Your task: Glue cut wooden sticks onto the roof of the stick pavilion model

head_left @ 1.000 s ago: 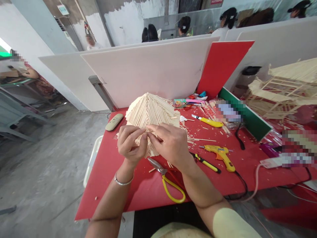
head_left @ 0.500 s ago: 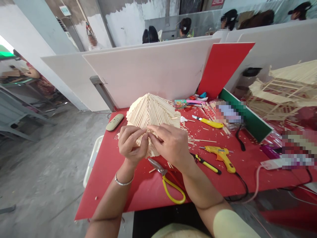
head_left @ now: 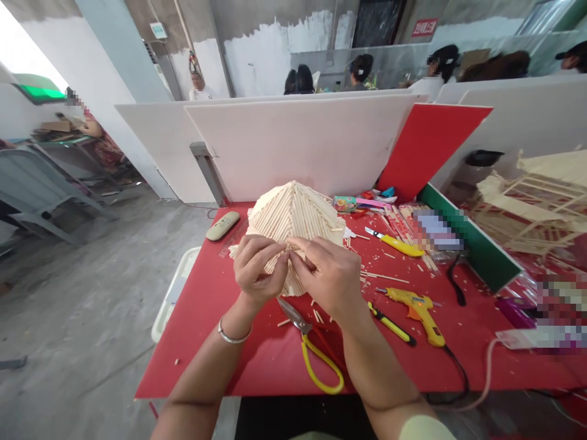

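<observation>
A roof-shaped stick model (head_left: 293, 211) sits on the red surface (head_left: 197, 348) by its far edge, right of the pale oblong device (head_left: 222, 225) at the far left corner. Over the model's near side, the left hand (head_left: 259, 269) and right hand (head_left: 328, 275) are close together, each grip pinched closed; I cannot tell whether anything small is held. Scissors (head_left: 302, 327) lie toward the near edge, left of a yellow glue gun (head_left: 418, 308).
</observation>
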`<state>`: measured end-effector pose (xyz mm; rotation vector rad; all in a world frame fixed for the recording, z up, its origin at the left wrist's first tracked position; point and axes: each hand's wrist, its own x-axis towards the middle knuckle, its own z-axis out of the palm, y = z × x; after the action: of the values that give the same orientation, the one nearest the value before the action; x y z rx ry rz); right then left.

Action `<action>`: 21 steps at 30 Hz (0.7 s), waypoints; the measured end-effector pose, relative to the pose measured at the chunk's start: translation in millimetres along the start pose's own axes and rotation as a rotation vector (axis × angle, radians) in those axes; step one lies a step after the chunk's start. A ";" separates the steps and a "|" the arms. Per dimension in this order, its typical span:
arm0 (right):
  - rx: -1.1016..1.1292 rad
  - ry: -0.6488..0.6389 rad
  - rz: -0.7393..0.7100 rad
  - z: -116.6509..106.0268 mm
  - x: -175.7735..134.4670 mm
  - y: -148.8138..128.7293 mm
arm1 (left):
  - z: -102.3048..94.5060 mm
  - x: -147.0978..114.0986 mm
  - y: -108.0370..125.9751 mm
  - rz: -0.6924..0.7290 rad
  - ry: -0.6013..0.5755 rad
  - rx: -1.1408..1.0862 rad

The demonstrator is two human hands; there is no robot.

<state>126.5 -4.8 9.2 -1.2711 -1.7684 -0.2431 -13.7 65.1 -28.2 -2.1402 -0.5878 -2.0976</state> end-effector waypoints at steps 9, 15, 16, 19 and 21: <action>-0.055 0.020 -0.017 2.1 0.6 -0.5 | -2.5 0.1 1.0 -0.021 0.002 -0.028; -0.064 0.028 -0.031 2.8 0.1 -0.8 | -2.6 -1.6 0.3 -0.021 -0.003 0.003; -0.065 0.025 -0.030 2.9 0.0 -0.7 | -2.5 -1.7 0.2 -0.022 -0.004 0.004; -0.068 0.028 -0.028 2.8 0.1 -0.2 | -2.3 -1.8 0.2 -0.021 -0.002 -0.007; -0.070 0.032 -0.030 2.6 0.2 0.0 | -2.2 -1.7 0.4 -0.017 0.003 -0.018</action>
<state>125.0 -3.1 8.0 -1.2834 -1.7658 -0.3437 -15.7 63.7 -29.7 -2.1492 -0.5905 -2.1225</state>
